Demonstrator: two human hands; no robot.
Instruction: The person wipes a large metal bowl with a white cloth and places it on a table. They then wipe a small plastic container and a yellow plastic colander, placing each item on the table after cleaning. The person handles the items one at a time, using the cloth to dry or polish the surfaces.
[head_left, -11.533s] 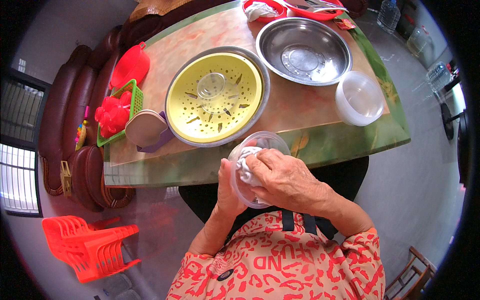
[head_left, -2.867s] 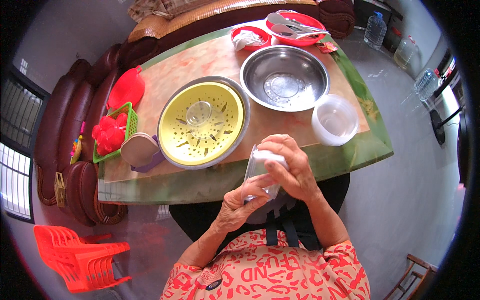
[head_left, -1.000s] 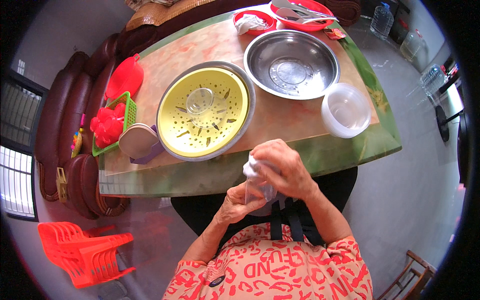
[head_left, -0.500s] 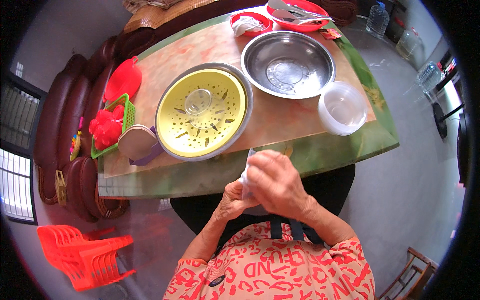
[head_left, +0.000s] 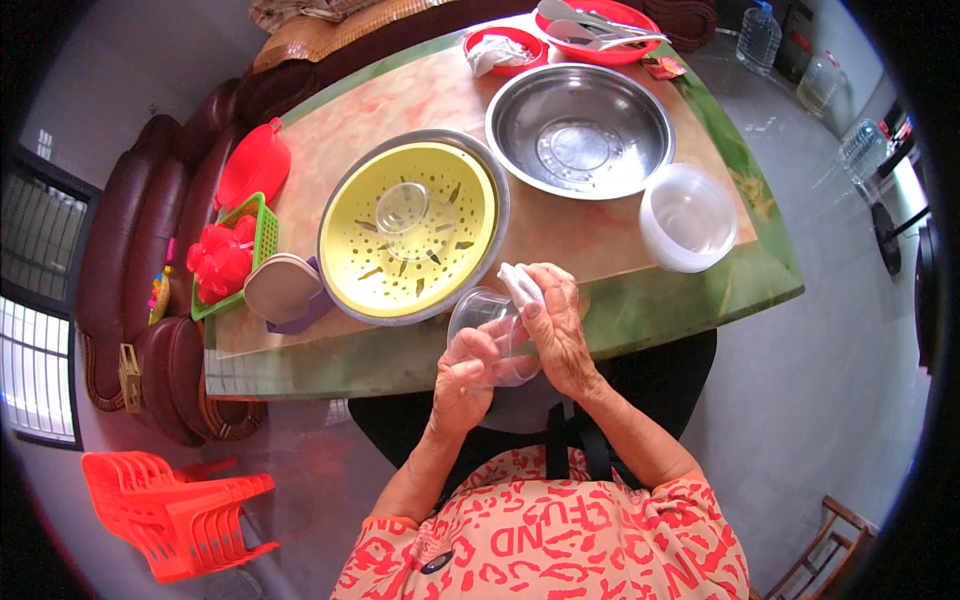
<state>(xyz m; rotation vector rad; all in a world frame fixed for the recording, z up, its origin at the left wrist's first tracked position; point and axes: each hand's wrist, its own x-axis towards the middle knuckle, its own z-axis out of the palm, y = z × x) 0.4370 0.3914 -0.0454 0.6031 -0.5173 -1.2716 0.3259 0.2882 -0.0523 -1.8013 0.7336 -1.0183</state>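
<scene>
Over the table's near edge, my left hand [head_left: 464,385] grips a clear plastic bowl [head_left: 470,306], tilted on its side, with the fingers seen through its wall. My right hand [head_left: 564,338] pinches a white cloth [head_left: 519,283] at the bowl's right rim. Just beyond sits a yellow colander [head_left: 345,255] inside a grey metal basin [head_left: 503,185]. Another small clear plastic bowl [head_left: 403,206] lies in the colander. To the right stands a stack of clear plastic bowls [head_left: 688,222].
A wide steel basin [head_left: 580,125] stands behind the stack. Farther back are a red bowl [head_left: 525,48] holding white cloth and a red basin [head_left: 625,18] with spoons. At left lie a green basket [head_left: 264,235] and beige plates [head_left: 282,288]. Red stools [head_left: 170,510] stand on the floor.
The bowl has turned from edge-on to show its round opening. My right hand has shifted slightly right, with the cloth now at the rim, and my left fingers have spread around the bowl.
</scene>
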